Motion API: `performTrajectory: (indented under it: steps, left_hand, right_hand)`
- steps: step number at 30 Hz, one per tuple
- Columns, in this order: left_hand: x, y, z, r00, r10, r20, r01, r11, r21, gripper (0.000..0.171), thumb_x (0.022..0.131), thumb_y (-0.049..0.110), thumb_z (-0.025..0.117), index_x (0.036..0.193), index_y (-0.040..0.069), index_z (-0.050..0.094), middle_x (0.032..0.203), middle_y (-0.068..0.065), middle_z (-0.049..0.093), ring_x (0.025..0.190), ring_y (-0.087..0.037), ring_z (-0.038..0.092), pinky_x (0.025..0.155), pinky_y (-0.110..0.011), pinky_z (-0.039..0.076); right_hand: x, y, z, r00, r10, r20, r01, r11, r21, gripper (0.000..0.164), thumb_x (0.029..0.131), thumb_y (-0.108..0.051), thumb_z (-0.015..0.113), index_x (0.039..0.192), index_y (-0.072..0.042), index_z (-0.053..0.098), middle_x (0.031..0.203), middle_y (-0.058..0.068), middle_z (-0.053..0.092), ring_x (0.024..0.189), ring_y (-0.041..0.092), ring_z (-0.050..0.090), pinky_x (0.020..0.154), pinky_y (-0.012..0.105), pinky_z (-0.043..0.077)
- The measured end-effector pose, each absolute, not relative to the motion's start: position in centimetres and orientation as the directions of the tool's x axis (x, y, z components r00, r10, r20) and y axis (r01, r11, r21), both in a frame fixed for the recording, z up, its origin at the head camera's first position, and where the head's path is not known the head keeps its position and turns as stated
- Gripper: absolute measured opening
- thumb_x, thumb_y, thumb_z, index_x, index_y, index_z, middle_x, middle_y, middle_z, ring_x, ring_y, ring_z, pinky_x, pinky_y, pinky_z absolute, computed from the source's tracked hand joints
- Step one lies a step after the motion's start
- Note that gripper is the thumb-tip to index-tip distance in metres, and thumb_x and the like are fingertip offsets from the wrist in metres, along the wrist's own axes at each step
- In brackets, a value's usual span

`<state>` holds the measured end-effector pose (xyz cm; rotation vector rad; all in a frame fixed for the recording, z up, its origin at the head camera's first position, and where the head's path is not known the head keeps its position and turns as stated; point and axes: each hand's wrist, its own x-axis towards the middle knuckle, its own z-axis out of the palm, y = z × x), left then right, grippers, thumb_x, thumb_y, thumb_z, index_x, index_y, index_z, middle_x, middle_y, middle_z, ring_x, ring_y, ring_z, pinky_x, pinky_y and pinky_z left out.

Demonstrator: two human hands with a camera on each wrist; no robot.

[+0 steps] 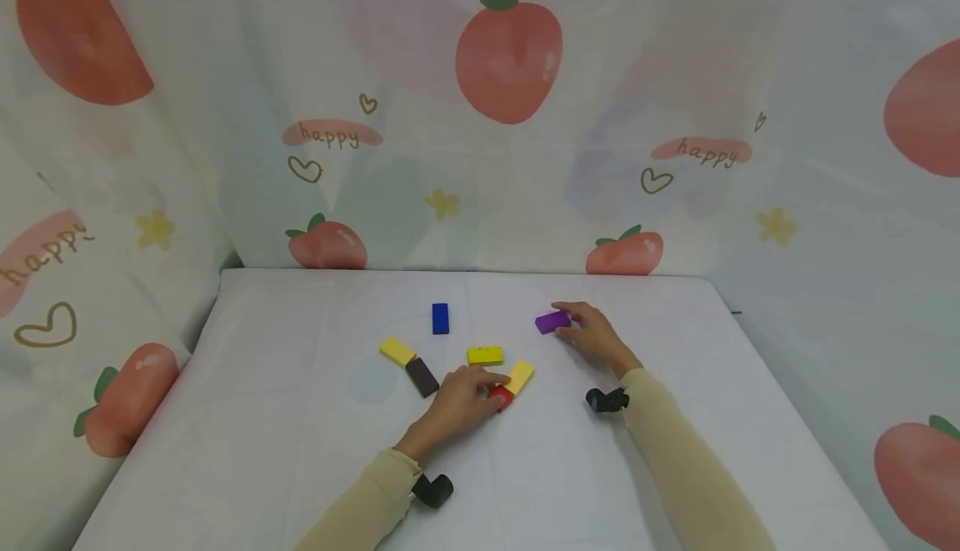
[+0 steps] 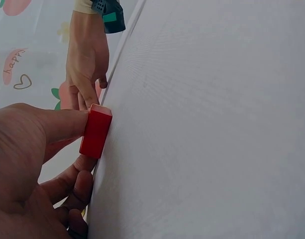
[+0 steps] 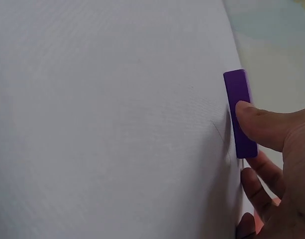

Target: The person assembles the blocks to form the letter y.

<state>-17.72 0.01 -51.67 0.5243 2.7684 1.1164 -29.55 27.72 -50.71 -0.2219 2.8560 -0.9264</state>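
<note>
My left hand (image 1: 457,405) pinches a small red block (image 2: 96,132) between thumb and fingers, low at the tabletop. Against the red block's far end stands a pale yellow block (image 1: 521,377), angled up to the right. Farther back and to the right, my right hand (image 1: 597,340) grips a purple block (image 3: 237,85), its thumb on the near side and fingers on the far side. Just beyond the left hand lies a bright yellow block (image 1: 485,357). A dark brown block (image 1: 422,377) is left of that hand, meeting another yellow block (image 1: 397,352) at its end.
A blue block (image 1: 440,318) is by itself toward the back of the white-covered table (image 1: 300,451). Patterned cloth (image 1: 420,159) with fruit prints hangs behind the table and along both sides. Each wrist carries a small black camera (image 1: 607,400).
</note>
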Motion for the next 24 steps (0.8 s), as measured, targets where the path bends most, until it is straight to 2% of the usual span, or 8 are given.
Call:
performTrajectory:
  steps: [8, 24]
  left_hand:
    - [-17.74, 0.10, -51.84, -0.935, 0.353, 0.020, 0.268, 0.671, 0.691, 0.029, 0.090, 0.029, 0.071, 0.119, 0.031, 0.072, 0.092, 0.009, 0.063, 0.084, -0.010, 0.048, 0.073, -0.025, 0.035]
    - [-17.69, -0.01, -51.88, -0.930, 0.366, 0.028, 0.283, 0.667, 0.689, 0.030, 0.090, 0.028, 0.071, 0.119, 0.031, 0.072, 0.092, 0.010, 0.063, 0.084, -0.010, 0.048, 0.073, -0.025, 0.036]
  right_hand:
    - [-29.56, 27.63, -51.04, -0.978, -0.199, -0.064, -0.134, 0.831, -0.539, 0.047, 0.096, -0.021, 0.063, 0.142, -0.019, 0.053, 0.148, 0.019, 0.042, 0.133, 0.042, 0.041, 0.109, 0.067, 0.026]
    - [-29.06, 27.46, -51.04, -0.984, -0.176, -0.012, -0.143, 0.838, -0.526, 0.038, 0.096, -0.020, 0.062, 0.133, -0.014, 0.057, 0.145, 0.021, 0.045, 0.133, 0.043, 0.040, 0.109, 0.066, 0.027]
